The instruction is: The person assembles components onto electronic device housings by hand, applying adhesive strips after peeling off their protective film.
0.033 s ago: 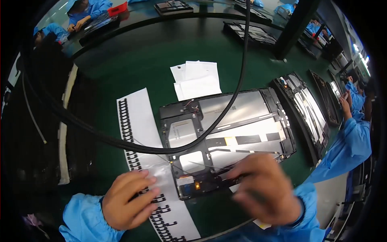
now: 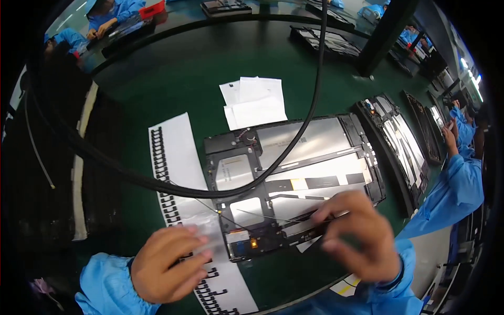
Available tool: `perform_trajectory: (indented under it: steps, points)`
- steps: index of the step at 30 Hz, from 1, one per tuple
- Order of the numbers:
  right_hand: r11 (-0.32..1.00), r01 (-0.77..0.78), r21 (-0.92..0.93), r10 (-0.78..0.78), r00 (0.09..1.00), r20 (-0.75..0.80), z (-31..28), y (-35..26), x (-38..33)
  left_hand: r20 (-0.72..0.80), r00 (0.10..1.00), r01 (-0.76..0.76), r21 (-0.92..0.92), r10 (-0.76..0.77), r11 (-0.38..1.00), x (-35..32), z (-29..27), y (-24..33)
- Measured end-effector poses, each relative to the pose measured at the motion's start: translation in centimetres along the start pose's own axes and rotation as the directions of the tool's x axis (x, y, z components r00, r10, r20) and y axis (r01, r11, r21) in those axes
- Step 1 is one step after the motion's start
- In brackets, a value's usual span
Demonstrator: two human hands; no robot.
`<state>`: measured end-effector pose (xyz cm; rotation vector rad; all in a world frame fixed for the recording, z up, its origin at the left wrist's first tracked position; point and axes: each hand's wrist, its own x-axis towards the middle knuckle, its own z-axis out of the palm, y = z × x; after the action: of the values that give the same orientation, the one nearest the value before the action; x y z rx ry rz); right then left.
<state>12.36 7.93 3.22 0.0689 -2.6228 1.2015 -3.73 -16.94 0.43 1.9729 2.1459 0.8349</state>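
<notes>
Nearest, the left hand lies curled, fingers resting on a long white backing strip lined with small black die-cut pieces, gripping nothing. The right hand pinches the near edge of the opened flat panel, a silvery metal back in a black frame, lying on the green table. Beyond, loose white sheets lie flat; a glossy black cable arcs overhead.

White sticker sheet w/ black labels left of opened silver-black display panel; white papers behind.
</notes>
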Motion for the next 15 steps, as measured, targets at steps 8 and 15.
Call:
perform_trajectory:
  steps: [8,15]
  points:
    - [0.997,-0.032,0.073,0.021,0.989,0.147,-0.6,1.7,0.9,0.076,0.886,-0.459,0.013,0.457,0.888,6.6,3.4,1.4]
    - [0.997,-0.058,0.049,0.053,0.994,0.097,-0.3,1.9,1.0,0.06,0.906,-0.422,0.046,0.419,0.906,6.5,3.3,1.4]
